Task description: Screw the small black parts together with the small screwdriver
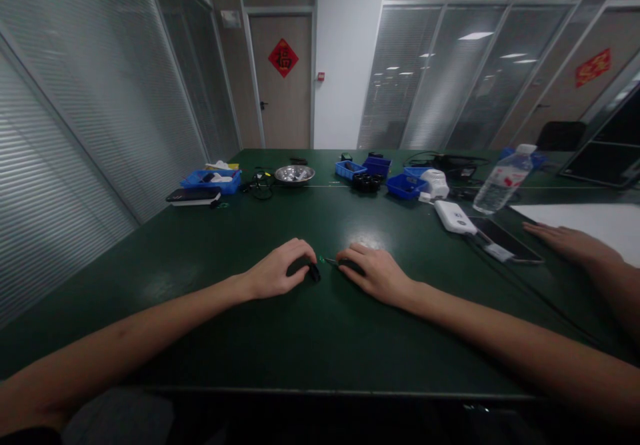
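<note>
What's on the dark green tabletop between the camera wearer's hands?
In the head view, small bright green bits lie there, between the small black object in the left hand and thin metallic tool in the right hand.

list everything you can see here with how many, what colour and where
Table: 1, dark green, foreground
Small piece: 1, black, centre
Thin tool: 1, metallic, centre
Tiny bits: count unclear, green, between piece and tool
Bins: at least four, blue, table's far half
Bowl: 1, silver, far middle
Lobed object: 1, black, far middle
Bottle: 1, clear, right
Boxy device: 1, white, right
Phone-like slab: 1, black, right
Sheet: 1, white, far right
Cables: several, black, left and right
Doors: 2, tan, background
Signs: 2, red, on doors
Chair: 1, black, right background
Another person's hand: 1, right, by the sheet
Left hand: 1, bare, holding the piece
Right hand: 1, bare, holding the tool
</note>
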Tool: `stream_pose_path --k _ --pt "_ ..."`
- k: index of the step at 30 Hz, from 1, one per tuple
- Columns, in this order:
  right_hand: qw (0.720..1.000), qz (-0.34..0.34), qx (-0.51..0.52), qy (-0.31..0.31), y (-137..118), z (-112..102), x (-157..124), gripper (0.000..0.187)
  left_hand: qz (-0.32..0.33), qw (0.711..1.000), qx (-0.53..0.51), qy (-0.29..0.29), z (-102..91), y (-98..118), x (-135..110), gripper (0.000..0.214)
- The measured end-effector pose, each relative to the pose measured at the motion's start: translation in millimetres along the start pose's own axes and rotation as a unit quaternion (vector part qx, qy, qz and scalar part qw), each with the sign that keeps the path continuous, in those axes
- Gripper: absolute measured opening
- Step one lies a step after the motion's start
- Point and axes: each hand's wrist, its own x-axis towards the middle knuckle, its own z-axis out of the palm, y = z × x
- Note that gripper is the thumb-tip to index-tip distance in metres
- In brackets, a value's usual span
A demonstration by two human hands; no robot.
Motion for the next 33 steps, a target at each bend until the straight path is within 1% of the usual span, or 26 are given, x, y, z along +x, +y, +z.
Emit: stream_pose_path --k 4,6,8,11,15,21,23,26,30,33 --pt "1.0 0.007 0.0 0.001 -1 1 0 0.023 0.014 1.0 0.012 -0.025 0.9 -4 0 0.062" --pt "1.0 0.016 0.0 0.003 -1 0 0 0.023 0.011 0.999 0.029 -0.044 2.1 -5 0 0.067" --pt "1.0 0.024 0.003 0.006 -2 -1 -1 0.023 0.0 0.998 0.046 -0.05 3.3 -7 -1 0.064" --pt "1.0 0.026 0.011 0.01 -2 -2 -1 0.023 -0.019 0.998 0.062 -0.024 4.6 -10 -2 0.054" --pt "1.0 0.023 0.01 0.012 -1 0 -1 0.023 -0.044 0.998 0.053 0.014 5.5 -18 -1 0.039" --pt "1.0 0.018 0.004 0.013 1 2 -1 0.023 -0.065 0.997 0.034 0.03 5.3 -24 1 0.031" --pt "1.0 0.007 0.008 0.014 1 1 -1 0.023 -0.074 0.996 0.032 0.033 4.8 -25 0 0.025" --pt "0.999 -0.027 0.016 0.004 -2 -3 -2 0.024 -0.084 0.995 0.039 0.036 4.1 -29 0 0.019" --pt "0.997 -0.077 0.014 -0.027 -12 -7 -2 0.024 -0.108 0.992 0.039 0.046 3.8 -30 -1 0.017" --pt "0.995 -0.085 0.023 -0.04 -22 -8 -2 0.025 -0.139 0.988 0.021 0.06 3.1 -26 0 0.019"
